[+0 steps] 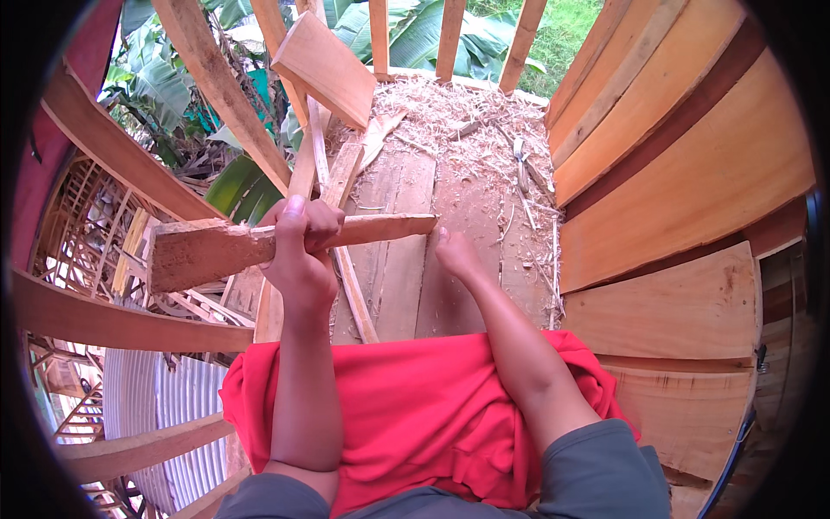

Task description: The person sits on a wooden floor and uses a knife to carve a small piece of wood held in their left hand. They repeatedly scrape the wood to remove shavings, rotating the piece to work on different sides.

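A rough, paddle-shaped piece of wood lies crosswise in front of me. It is broad and blunt at the left and narrows toward the right. My left hand is wrapped round its middle, thumb on top. At the thin right end, my right hand is closed with the thumb against the tip; its other fingers are mostly hidden. A red cloth covers my lap below both forearms.
Curly wood shavings litter the far end of the plank floor. Beyond the left hand, a board leans among slats. Wooden boards wall the right side. Open railings stand at the left and far side, with corrugated metal sheet beyond.
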`<state>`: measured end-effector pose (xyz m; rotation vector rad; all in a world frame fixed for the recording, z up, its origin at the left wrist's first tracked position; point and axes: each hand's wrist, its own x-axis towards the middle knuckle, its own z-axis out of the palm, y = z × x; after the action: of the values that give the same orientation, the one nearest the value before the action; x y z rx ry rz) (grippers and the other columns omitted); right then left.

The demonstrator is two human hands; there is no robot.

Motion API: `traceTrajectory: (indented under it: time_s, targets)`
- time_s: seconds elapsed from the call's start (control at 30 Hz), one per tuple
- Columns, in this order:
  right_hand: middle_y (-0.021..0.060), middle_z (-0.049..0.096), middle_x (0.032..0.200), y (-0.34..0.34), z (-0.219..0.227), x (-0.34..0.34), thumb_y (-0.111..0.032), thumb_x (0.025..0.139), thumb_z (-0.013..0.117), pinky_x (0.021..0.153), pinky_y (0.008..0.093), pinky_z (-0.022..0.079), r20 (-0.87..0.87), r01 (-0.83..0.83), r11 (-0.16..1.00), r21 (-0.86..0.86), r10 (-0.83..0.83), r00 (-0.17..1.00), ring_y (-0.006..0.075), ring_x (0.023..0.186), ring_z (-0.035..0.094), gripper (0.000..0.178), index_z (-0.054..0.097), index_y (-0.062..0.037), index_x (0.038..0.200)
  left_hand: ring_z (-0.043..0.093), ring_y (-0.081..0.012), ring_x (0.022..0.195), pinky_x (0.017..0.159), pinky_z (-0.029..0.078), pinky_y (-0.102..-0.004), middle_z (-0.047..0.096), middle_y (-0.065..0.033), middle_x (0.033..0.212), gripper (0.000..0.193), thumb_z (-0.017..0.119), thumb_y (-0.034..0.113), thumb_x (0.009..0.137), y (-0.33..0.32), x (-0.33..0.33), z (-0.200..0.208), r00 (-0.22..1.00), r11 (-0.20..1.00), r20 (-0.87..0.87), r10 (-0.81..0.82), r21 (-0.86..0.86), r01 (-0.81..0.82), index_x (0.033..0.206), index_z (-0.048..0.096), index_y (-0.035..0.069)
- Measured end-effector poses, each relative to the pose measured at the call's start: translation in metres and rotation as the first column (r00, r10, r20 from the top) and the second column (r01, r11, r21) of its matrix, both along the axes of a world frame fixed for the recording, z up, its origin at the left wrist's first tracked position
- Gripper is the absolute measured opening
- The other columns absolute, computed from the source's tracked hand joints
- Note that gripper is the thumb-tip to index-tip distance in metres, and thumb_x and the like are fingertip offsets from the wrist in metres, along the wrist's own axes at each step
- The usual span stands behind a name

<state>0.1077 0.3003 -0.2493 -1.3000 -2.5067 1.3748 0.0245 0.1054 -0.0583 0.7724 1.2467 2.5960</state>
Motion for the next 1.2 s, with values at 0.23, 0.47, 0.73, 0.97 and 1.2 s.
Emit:
traceTrajectory:
  time_s: [0.23,0.47,0.73,0.97,1.2]
  targets:
    - [0.0280,0.065,0.083,-0.016,0.022,-0.004,-0.036,0.103,0.035,0.080,0.0501,0.047,-0.244,-0.221,0.975,0.033,0.222,0.944,0.0460,0.086,0.062,0.053,0.062,0.0042,0.080,0.029,-0.0115,0.053,0.061,0.037,-0.0316,0.029,0.0004,0.055,0.034,0.043,0.013,0.096,0.000,0.000,0.001,0.983,0.991,0.126,0.131,-0.021,-0.129,0.065,0.031,0.010]
    - [0.0282,0.064,0.080,-0.026,0.018,-0.011,-0.035,0.103,0.037,0.071,0.0501,0.044,-0.272,-0.099,0.982,0.162,0.141,0.952,0.0447,0.077,0.060,0.052,0.059,0.0041,0.077,0.032,-0.0114,0.054,0.063,0.040,-0.0314,0.032,0.0000,0.056,0.030,0.047,0.011,0.095,-0.002,-0.005,-0.002,0.980,0.990,0.148,0.136,0.015,-0.140,0.069,0.033,0.010]
    - [0.0230,0.059,0.069,-0.020,0.016,-0.002,-0.037,0.103,0.037,0.066,0.0475,0.043,-0.273,-0.161,0.982,0.099,0.183,0.945,0.0384,0.067,0.059,0.054,0.055,0.0045,0.073,0.031,-0.0111,0.052,0.061,0.039,-0.0318,0.032,0.0004,0.055,0.030,0.045,0.010,0.096,-0.005,-0.003,-0.006,0.992,0.996,0.096,0.088,0.020,-0.090,0.069,0.033,0.010]
    - [0.0276,0.064,0.079,-0.038,0.042,-0.011,-0.036,0.102,0.036,0.075,0.0513,0.046,-0.355,-0.216,0.953,0.213,0.281,0.891,0.0461,0.080,0.062,0.052,0.062,0.0035,0.083,0.031,-0.0103,0.053,0.061,0.039,-0.0321,0.032,0.0007,0.056,0.032,0.045,0.010,0.097,-0.012,-0.004,-0.006,0.999,0.999,0.023,0.039,0.007,-0.040,0.067,0.033,0.010]
    - [0.0279,0.064,0.082,-0.035,0.031,-0.007,-0.033,0.102,0.038,0.075,0.0514,0.047,-0.381,-0.139,0.970,0.199,0.207,0.901,0.0466,0.082,0.062,0.048,0.061,0.0029,0.082,0.031,-0.0101,0.054,0.060,0.037,-0.0313,0.033,0.0008,0.057,0.032,0.044,0.009,0.097,-0.006,-0.002,-0.009,0.998,0.999,-0.051,-0.040,0.021,0.042,0.067,0.034,0.010]
